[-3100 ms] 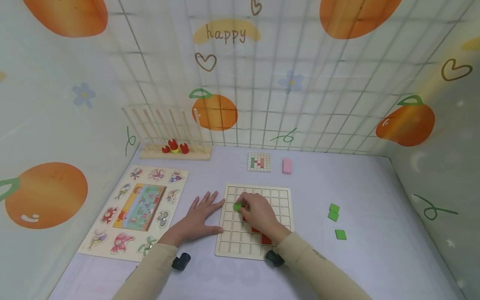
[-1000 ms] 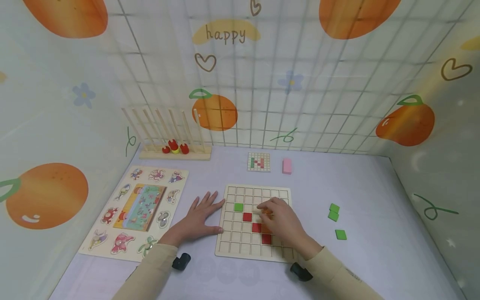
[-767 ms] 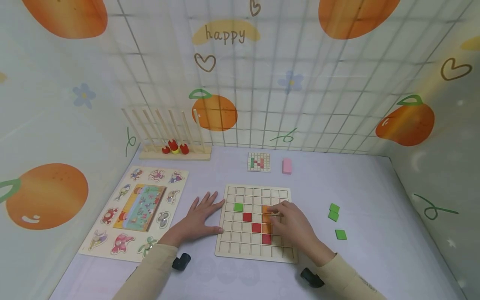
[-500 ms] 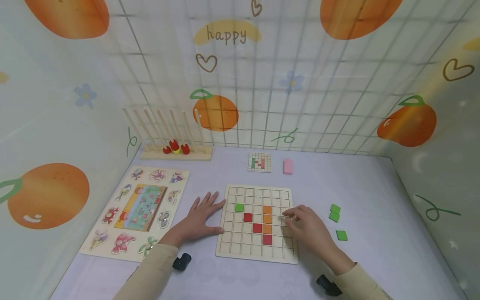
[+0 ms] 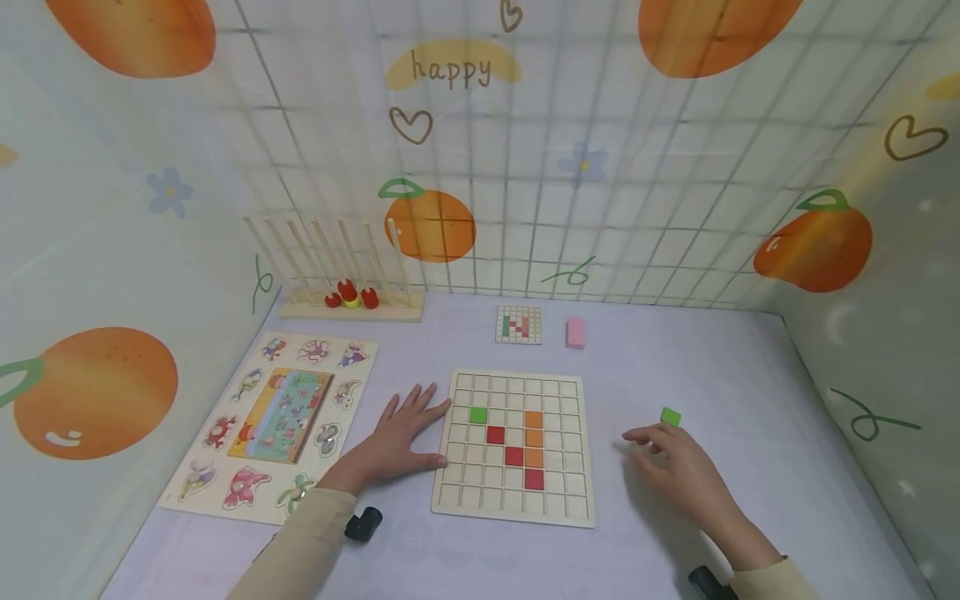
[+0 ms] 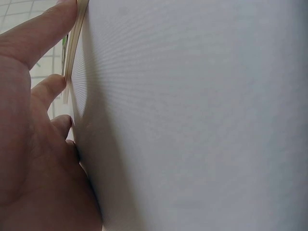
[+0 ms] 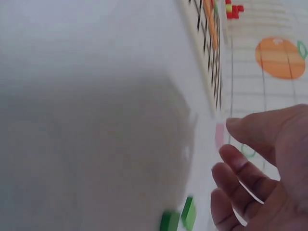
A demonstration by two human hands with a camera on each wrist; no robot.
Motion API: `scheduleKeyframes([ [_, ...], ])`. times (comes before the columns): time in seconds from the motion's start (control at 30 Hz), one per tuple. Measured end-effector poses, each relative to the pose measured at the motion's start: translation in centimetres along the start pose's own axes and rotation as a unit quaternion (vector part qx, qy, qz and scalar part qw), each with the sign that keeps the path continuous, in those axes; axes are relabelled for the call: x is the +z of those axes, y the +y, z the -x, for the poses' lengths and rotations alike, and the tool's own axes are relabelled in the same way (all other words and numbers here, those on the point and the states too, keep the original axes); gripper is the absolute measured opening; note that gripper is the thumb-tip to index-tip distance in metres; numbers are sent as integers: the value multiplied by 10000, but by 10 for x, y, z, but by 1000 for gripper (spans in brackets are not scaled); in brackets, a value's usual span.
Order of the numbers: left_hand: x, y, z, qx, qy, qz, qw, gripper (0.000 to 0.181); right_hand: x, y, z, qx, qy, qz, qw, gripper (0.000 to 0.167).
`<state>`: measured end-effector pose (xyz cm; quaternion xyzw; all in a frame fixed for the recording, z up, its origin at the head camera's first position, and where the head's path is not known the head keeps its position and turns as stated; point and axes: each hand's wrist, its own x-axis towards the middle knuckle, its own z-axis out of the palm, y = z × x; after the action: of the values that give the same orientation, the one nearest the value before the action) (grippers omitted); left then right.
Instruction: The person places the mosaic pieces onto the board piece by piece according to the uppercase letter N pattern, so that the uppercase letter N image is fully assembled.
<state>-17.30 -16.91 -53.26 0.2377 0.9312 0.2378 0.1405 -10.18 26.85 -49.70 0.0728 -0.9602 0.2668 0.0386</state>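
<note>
Head view: left hand [image 5: 393, 440] and right hand [image 5: 681, 471], grips apart; green tile [image 5: 671, 415] looks light, stiff; I'd pinch its edges.

Visible are two hands [image 5: 390, 439] [image 5: 678, 468], one grid board [image 5: 482, 479], three red tiles [image 5: 513, 456], three orange tiles [image 5: 533, 438], three green tiles [image 5: 478, 415], one pattern card [image 5: 518, 325], one pink block [image 5: 575, 332], one animal puzzle [image 5: 219, 472] and one peg rack [image 5: 351, 313].

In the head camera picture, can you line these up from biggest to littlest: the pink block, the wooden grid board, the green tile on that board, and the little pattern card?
1. Wooden grid board
2. Pattern card
3. Pink block
4. Green tile

No two look alike in size.
</note>
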Motion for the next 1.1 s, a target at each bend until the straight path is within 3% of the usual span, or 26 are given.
scheduleKeyframes([
  [0.37,-1,-1,0,105,14,-1,9999,92,-24,42,16,340,-422,26,9985,34],
  [0.7,0,-3,0,90,16,7,10000,92,-26,63,21,902,-917,33,9917,36],
  [0.9,0,-2,0,50,13,-21,10000,93,-22,62,19,620,-689,45,9957,24],
  [1.1,0,-2,0,27,10,-27,10000,93,-8,48,8,319,-531,-20,9981,23],
])
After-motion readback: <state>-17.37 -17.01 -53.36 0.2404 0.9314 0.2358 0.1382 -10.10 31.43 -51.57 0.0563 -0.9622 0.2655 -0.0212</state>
